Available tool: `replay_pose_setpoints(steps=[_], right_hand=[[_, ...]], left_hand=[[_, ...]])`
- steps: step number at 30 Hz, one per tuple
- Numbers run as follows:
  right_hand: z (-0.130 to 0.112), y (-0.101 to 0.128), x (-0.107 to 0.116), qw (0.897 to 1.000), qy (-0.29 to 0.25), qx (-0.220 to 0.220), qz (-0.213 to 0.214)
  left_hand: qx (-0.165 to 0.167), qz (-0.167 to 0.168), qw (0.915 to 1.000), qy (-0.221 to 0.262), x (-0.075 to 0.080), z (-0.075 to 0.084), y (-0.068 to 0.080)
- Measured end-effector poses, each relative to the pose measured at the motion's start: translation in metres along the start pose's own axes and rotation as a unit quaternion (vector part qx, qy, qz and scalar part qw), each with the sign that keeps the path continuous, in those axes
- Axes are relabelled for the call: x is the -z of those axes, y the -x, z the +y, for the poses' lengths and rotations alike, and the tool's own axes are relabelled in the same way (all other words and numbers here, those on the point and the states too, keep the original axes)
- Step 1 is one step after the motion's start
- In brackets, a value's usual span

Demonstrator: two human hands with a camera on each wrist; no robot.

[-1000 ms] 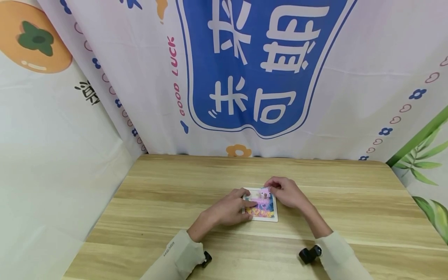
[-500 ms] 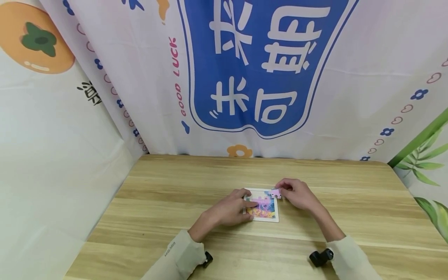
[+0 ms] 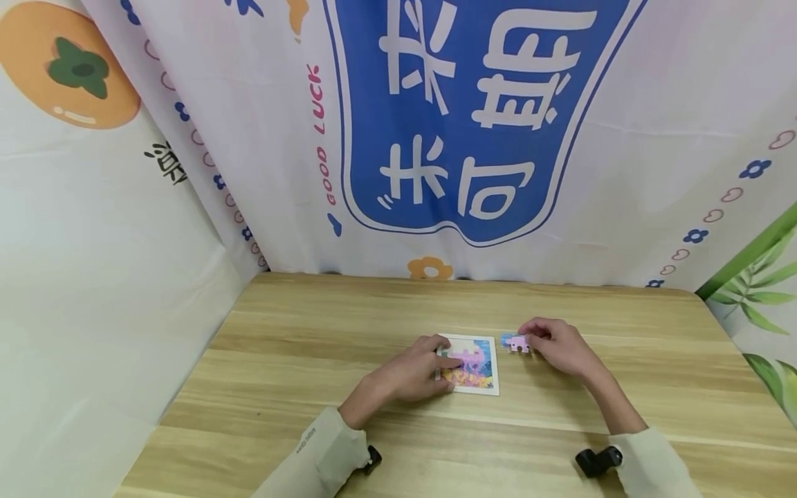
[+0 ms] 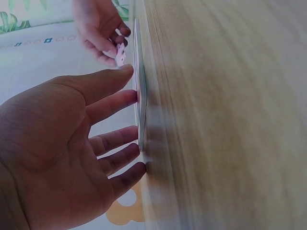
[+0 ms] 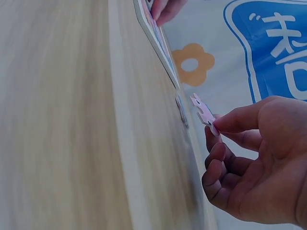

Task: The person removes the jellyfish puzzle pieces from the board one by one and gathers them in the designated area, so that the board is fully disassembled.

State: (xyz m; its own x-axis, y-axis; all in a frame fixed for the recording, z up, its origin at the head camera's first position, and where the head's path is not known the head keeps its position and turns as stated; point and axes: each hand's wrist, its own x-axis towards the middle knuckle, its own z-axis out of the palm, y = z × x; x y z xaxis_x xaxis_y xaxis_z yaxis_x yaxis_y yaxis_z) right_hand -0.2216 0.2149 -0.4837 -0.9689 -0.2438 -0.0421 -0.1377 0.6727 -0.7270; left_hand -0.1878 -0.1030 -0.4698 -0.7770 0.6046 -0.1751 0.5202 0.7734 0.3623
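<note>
Left hand [image 3: 414, 373] lies flat, fingers straight, pressing the square colourful jigsaw puzzle board [image 3: 476, 365] near the middle of the light wooden tabletop [image 3: 299, 360]. Right hand [image 3: 560, 346] pinches a small pink puzzle piece [image 3: 517, 343] (just beside the board's right edge).

A wooden table [image 3: 311, 387] fills the bottom of the head view. Its top is light brown with long stripes in the wood. Behind it hangs a big white cloth [image 3: 654, 104] like a wall. In the middle of the cloth is a large blue shape [image 3: 473, 117] with white signs on it. Pink letters [image 3: 325, 135] beside it say GOOD LUCK. A small orange flower [image 3: 430, 268] sits low on the cloth, just above the table edge. An orange fruit picture [image 3: 68, 66] is at the top left. Green leaves [image 3: 756, 297] are painted on the right. The light is soft and even.
</note>
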Motion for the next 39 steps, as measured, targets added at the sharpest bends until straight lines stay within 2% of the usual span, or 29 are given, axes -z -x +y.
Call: replay_pose_setpoints(steps=[12,39], right_hand=[[0.016,0.011,0.017,1.0,0.004,-0.008,0.001],[0.023,0.0,0.017,0.999,0.039,0.005,0.002]], left_hand=[[0.003,-0.003,1.0,-0.003,0.002,0.003,0.0],[0.006,0.003,1.0,0.004,0.001,0.003,-0.001]])
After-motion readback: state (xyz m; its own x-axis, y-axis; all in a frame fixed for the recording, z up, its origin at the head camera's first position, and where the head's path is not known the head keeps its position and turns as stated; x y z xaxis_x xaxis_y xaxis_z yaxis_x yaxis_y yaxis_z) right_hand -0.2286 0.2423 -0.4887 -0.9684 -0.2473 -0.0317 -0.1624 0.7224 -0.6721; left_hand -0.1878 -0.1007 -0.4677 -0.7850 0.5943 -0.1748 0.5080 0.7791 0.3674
